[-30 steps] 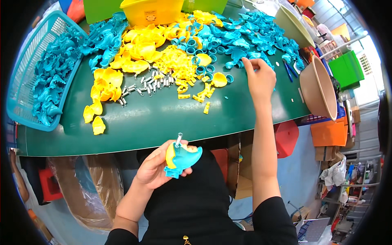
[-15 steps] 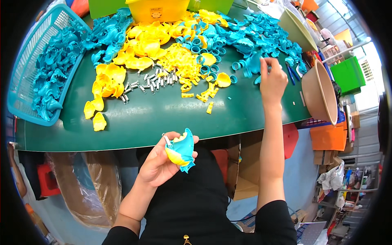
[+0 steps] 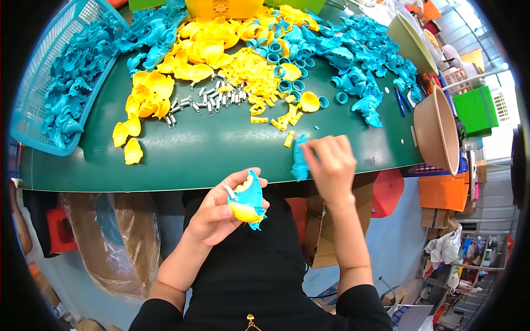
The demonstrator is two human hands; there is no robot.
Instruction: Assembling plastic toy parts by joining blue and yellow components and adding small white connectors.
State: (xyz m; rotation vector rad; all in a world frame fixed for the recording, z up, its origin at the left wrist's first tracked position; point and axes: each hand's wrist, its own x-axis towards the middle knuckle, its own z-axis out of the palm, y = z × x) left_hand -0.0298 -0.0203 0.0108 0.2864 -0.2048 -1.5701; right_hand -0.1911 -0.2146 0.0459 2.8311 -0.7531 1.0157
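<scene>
Head view: we record a glossy green tabletop (image 3: 221,151) bearing heaps of smooth, moulded, plastic-looking parts: cupped yellow shells (image 3: 152,88), small yellow strips (image 3: 288,117), short teal rings (image 3: 341,97) and jagged, curved teal shells (image 3: 359,58). Small silver, metallic-looking cylinders (image 3: 212,99) lie scattered beside the yellow heap; a teal lattice-walled plastic basket (image 3: 27,116) stands at the left, filled with more teal shells. We find the left hand (image 3: 212,216) half curled, palm upward, its thumb and fingers grasping a joined teal-and-yellow curved piece (image 3: 248,201) in front of the torso, just off the table's near edge; a silver cylinder (image 3: 229,191) protrudes from it. The right hand (image 3: 331,165), slightly blurred, has its fingers bent and pinches a single elongated teal shell (image 3: 300,160) over the near edge.
</scene>
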